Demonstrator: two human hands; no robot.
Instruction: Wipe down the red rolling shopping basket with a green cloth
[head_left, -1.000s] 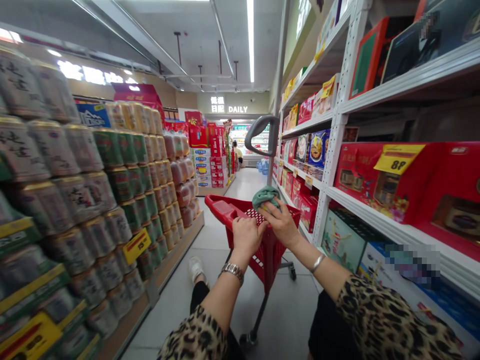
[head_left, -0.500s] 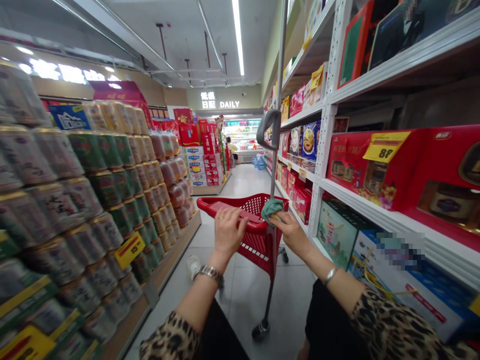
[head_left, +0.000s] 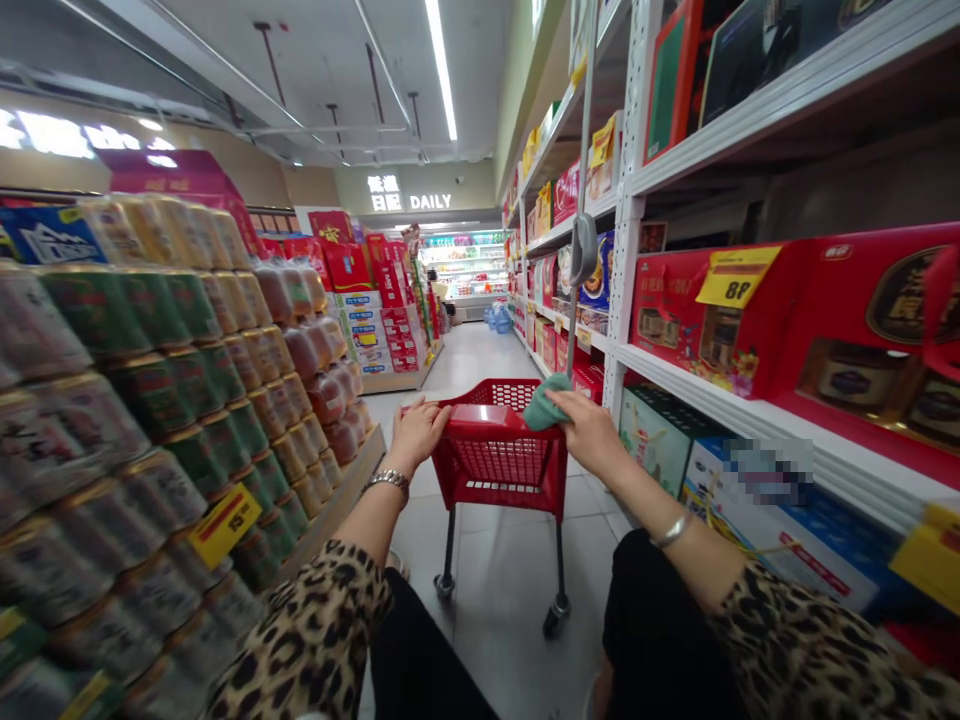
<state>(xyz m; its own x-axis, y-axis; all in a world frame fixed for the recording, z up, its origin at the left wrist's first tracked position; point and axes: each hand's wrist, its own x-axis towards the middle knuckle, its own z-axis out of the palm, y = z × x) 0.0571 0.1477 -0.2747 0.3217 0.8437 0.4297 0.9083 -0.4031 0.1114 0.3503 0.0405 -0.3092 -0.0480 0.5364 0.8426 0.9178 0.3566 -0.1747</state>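
While the right hand (head_left: 592,432) presses a bunched teal-green cloth (head_left: 546,403) onto the right end of a red plastic cart handle (head_left: 487,420), the left hand (head_left: 414,432) has just slid out toward the handle's left end, and the two now sit well apart! Right-hand fingers (head_left: 570,403) are pressed together, closed over the cloth; left-hand fingers (head_left: 412,412) lie lightly spread across the red bar. Big shift here: the red mesh-sided shopping cart (head_left: 501,462) has swung square to the aisle, two wheels (head_left: 555,615) showing on the pale floor tiles (head_left: 502,600), its thin grey pole (head_left: 577,320) near upright. Out to the left, stacked drink cans (head_left: 150,400) fill a shelf; to the right, white metal shelving (head_left: 825,440) carries red gift boxes (head_left: 712,320) under a yellow price tag (head_left: 736,276). A silver wristwatch (head_left: 388,480) and a bangle (head_left: 671,530) catch the light above leopard-print sleeves (head_left: 300,630).
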